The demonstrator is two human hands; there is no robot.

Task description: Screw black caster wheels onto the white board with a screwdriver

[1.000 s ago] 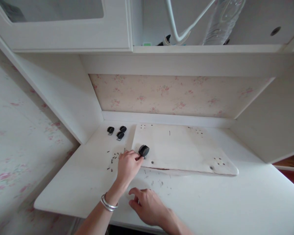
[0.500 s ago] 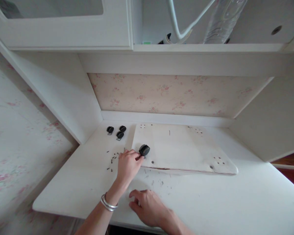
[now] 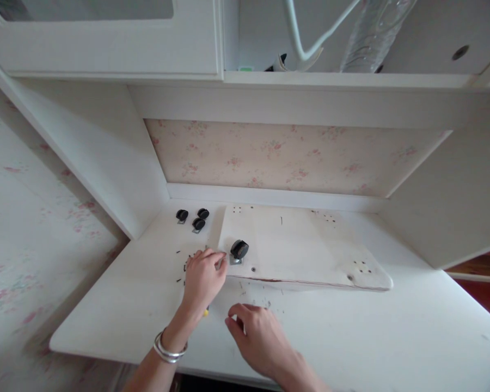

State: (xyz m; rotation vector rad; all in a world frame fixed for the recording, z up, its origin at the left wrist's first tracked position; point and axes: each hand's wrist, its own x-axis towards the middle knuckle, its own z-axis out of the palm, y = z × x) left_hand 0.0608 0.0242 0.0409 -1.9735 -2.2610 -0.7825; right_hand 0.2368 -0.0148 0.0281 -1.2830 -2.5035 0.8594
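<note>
A black twin-wheel caster stands wheel-up, its metal plate on the near left corner of the white board. My left hand, wearing silver bangles, is just left of this caster, fingers bent and thumb apart, with nothing visible in it. Small dark screws lie around and partly under that hand. In front of the board, my right hand hovers over the desk, loosely curled with a small gap between thumb and forefinger; its palm is hidden. A small yellow piece shows beside my left wrist, mostly covered.
Three more casters lie on the desk at the back left. The board has groups of screw holes at its other corners. Overhead, a shelf holds a clear plastic bottle and a bent white tube.
My left hand has let go of the caster and drawn back to the left. The caster now stands on its plate on the board. My right hand has shifted slightly right, its thumb and forefinger closer together.
</note>
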